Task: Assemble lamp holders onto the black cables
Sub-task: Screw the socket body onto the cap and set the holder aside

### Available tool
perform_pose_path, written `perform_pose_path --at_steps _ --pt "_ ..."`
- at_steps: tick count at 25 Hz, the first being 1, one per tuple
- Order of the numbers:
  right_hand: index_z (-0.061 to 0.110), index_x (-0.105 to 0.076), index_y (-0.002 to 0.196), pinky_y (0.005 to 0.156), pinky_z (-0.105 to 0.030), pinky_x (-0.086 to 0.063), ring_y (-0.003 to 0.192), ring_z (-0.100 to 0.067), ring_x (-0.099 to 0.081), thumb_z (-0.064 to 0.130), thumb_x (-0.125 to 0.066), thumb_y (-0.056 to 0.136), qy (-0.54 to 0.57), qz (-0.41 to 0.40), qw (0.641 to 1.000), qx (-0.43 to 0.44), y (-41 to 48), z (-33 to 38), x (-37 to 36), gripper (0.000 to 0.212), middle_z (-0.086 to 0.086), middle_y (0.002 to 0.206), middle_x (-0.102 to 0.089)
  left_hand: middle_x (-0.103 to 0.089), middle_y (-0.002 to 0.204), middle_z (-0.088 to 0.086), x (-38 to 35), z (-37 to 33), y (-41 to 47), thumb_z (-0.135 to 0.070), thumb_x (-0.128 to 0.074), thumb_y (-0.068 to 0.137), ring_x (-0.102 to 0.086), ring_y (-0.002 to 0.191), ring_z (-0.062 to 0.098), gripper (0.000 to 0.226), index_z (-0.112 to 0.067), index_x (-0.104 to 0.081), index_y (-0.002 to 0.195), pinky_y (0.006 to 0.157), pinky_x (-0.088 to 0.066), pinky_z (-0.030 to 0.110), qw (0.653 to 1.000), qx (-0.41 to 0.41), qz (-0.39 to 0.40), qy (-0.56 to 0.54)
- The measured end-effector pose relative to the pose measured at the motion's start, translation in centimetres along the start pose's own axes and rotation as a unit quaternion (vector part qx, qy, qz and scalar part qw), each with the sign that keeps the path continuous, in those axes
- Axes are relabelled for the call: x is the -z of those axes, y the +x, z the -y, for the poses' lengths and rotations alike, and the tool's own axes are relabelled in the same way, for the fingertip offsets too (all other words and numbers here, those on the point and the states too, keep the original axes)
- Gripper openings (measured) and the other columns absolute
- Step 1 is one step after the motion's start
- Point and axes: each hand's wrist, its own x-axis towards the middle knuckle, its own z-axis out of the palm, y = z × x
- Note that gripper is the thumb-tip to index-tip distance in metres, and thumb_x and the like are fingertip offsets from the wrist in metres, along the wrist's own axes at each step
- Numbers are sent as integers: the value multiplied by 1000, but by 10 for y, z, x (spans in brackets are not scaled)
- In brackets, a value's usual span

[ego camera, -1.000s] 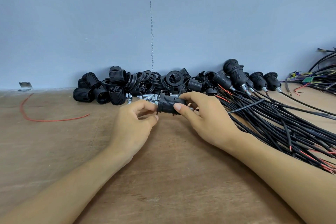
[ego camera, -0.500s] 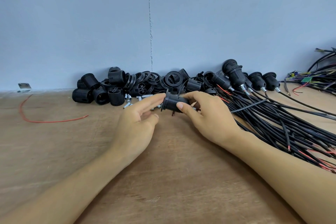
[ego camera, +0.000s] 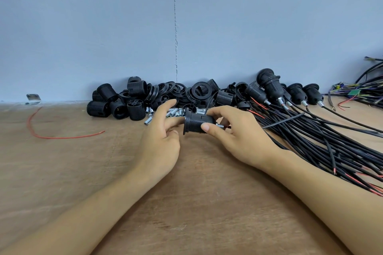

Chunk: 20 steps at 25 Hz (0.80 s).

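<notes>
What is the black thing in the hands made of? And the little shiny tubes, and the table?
The holder looks like matte black plastic, with moulded ridges round it. The tubes are probably metal: silvery and shiny. The table seems to be wood or board: dull brown with grain streaks.

Red wire (ego camera: 62,137) (loose, curved) on table (ego camera: 62,172); metal bracket (ego camera: 33,97) by wall (ego camera: 83,27).
</notes>
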Motion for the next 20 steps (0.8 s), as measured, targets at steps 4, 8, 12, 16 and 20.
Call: perform_pose_path --at_steps 4,8,12,16,20 --pt "30 -62 120 81 -35 -51 88 -2 -53 56 -57 92 -38 -8 999 -1 -1 0 0 39 20 102 -58 -61 114 -32 -1 -7 -3 10 -45 98 -53 112 -24 60 -32 -57 139 88 -37 -5 1000 -17 21 -1" --pt "30 -64 112 73 -28 -42 79 1 -52 55 -58 93 -31 -56 997 -34 2 -4 1 32 23 88 -57 -64 120 -32 -1 -11 -8 12 -45 95 -55 116 -18 65 -44 -64 123 97 -38 1 998 -60 18 32" --pt "30 -65 112 77 -28 -47 83 2 -53 54 -57 93 -1 -88 995 -45 2 -2 -1 31 20 96 -63 -67 109 -37 -2 -4 -6 2 -50 98 -60 60 5 60 -51 -50 126 61 -45 8 998 -39 6 48" --pt "29 -65 114 76 -25 -46 84 2 -53 53 -59 93 10 -53 998 -11 0 2 -1 33 20 99 -62 -75 111 -20 -3 -2 -3 3 -48 100 -67 92 0 65 -47 -40 140 81 -45 13 999 -8 26 18" --pt "28 -64 114 75 -24 -44 82 4 -52 51 -62 93 8 3 1000 5 -1 3 -2 31 23 90 -56 -74 116 -18 3 -7 2 8 -47 99 -65 102 -6 63 -42 -45 138 87 -42 9 1000 -12 -15 -24"
